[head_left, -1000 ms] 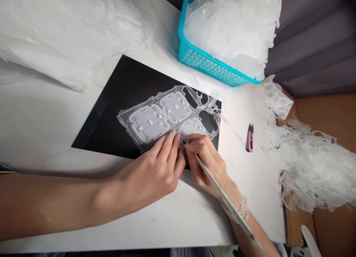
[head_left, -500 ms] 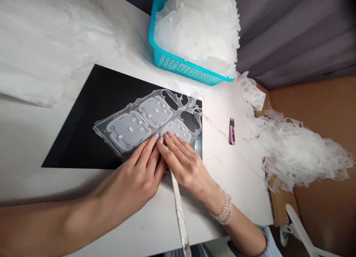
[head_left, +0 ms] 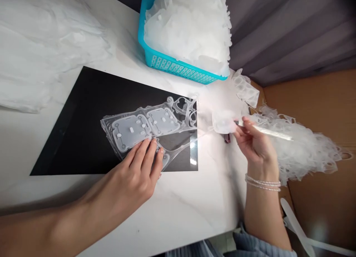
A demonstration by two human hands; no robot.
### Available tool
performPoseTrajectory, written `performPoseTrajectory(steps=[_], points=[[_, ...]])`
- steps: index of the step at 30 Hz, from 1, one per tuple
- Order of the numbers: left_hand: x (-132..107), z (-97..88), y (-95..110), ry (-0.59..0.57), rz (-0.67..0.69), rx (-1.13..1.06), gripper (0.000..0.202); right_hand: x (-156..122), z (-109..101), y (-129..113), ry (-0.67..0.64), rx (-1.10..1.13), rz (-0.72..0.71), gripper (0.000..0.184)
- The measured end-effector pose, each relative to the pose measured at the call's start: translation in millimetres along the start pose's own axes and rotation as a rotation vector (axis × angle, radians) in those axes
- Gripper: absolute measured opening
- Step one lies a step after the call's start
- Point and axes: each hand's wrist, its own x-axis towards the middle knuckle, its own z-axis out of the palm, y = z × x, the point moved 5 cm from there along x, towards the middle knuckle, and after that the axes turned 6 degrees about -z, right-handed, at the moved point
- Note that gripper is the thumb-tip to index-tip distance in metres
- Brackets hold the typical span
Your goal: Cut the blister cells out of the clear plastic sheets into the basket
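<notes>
A left hand [head_left: 136, 171], fingers spread and unclenched, presses flat on a clear moulded plastic sheet [head_left: 144, 125], its fingertips resting on the sheet's lower edge. A right hand [head_left: 254, 147], raised over the white marble-patterned table [head_left: 194, 208], pinches a slim white stick [head_left: 271, 131] between thumb and fingers, its length pointing right. A small clear plastic scrap [head_left: 224, 121] sits at those fingertips. A beaded bracelet [head_left: 263, 183] circles the right wrist. The sheet lies on a black mat [head_left: 69, 138], its long axis running nearly level across the view and rising slightly to the right. Two rounded panels with raised white studs show at its left end, and ragged, torn webbing trails at its right end. Pink thread snips [head_left: 227, 138] lie partly hidden beneath the right hand. Beyond stand a turquoise basket [head_left: 167, 62] heaped with white plastic offcuts and a loose pile of scrap netting [head_left: 303, 149], with folded white film [head_left: 47, 49] at upper left.
</notes>
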Motion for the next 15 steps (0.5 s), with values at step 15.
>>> performPoseTrajectory(steps=[15], points=[[56,4.7,-32,-0.689,-0.684,-2.055,0.071,-77,97,-74,-0.338,0.111,-0.088,0.017]])
